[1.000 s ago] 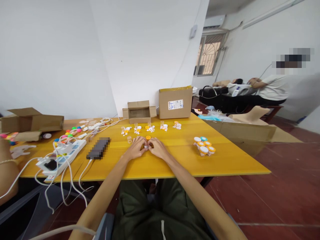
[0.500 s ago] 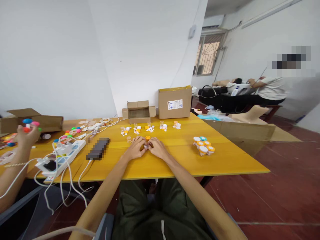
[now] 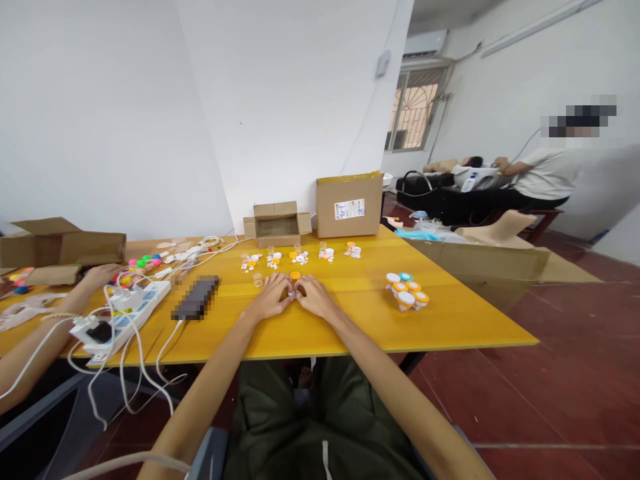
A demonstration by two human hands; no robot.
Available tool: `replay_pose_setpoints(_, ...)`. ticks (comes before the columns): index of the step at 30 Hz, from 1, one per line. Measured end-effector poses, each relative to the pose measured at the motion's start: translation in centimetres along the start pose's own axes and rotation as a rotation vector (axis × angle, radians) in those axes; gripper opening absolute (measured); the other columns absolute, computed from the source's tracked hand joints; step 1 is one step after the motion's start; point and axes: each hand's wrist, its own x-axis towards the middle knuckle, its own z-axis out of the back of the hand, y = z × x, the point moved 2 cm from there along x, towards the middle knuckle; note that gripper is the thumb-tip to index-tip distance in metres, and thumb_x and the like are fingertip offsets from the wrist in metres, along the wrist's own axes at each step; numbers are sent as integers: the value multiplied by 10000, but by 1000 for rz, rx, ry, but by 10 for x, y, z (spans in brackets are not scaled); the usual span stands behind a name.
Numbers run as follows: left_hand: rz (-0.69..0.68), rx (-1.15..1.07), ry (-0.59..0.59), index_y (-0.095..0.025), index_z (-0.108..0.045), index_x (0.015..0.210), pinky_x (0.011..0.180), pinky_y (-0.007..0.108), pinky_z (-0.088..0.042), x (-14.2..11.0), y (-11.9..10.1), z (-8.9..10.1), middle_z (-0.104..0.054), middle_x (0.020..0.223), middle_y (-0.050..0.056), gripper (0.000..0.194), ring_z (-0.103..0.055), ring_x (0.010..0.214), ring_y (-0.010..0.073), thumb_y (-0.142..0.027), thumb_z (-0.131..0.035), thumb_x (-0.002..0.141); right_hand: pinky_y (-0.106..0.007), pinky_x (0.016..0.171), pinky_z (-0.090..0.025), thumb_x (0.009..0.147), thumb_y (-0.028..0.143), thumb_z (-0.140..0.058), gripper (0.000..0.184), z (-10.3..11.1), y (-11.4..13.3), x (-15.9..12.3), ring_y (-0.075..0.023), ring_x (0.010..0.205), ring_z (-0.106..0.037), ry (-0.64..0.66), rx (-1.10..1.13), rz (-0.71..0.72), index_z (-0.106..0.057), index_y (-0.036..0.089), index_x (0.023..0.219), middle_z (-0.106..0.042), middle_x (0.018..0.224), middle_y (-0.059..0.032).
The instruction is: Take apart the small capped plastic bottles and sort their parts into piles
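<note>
My left hand (image 3: 271,297) and my right hand (image 3: 313,295) meet low over the table, fingertips pinched together around a small pale piece (image 3: 292,292) that is mostly hidden. Just beyond the fingertips lies an orange cap (image 3: 295,275). A clear little cup (image 3: 258,279) stands beside my left hand's fingers. Farther back runs a row of clear cups, white and orange caps and small white pieces (image 3: 327,255). Over on the right, several closed jars with white, orange and teal lids (image 3: 407,291) are grouped together.
A small open carton (image 3: 277,227) and a large box (image 3: 349,207) stand at the back. To my left are a phone (image 3: 196,297), a power strip (image 3: 131,323) with loose cables and a co-worker's hand (image 3: 103,275). Another person sits far right.
My hands stay almost in place, still pinched together. On the left, the co-worker's hand has come down and to the right, and the colourful balls it held up no longer show there.
</note>
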Motion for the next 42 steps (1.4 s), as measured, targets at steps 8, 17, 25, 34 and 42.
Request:
replay_pose_setpoints(8,-15,59,-14,-242,-571,882,901,417,-390,-1,-1,1,-608,1016,40,36,-496,994,248,-214,-551,894,-297,798,-467,754,28,-584,205,0,-3,1,-213,899,-620,-6,-25,1,-625,229,753,-697,885,-37)
replay_pose_setpoints(17,-31,79,-14,-236,-579,854,899,418,-393,0,0,1,-618,1004,47,103,-493,1000,250,-148,-528,873,-291,806,-464,772,33,-555,215,2,-1,1,-211,907,-618,11,-53,-6,-635,231,792,-705,907,-36)
replay_pose_setpoints(25,-17,47,-16,-235,-585,858,907,418,-385,-1,-1,1,-612,1003,41,113,-486,1004,247,-145,-519,879,-323,826,-428,761,61,-544,232,5,3,0,-228,950,-608,46,-98,-25,-652,228,879,-711,974,-50)
replay_pose_setpoints(34,6,52,-17,-238,-586,835,910,429,-384,0,0,1,-610,988,46,119,-491,997,254,-142,-524,867,-367,848,-403,715,117,-627,236,6,8,-4,-255,988,-566,81,-117,46,-631,229,922,-687,1031,-61)
replay_pose_setpoints(42,-4,58,-50,-235,-604,835,900,418,-396,0,2,1,-619,997,49,135,-499,999,254,-110,-554,826,-334,819,-423,772,126,-633,190,4,5,-4,-236,967,-590,53,-74,88,-620,235,927,-672,1017,-53)
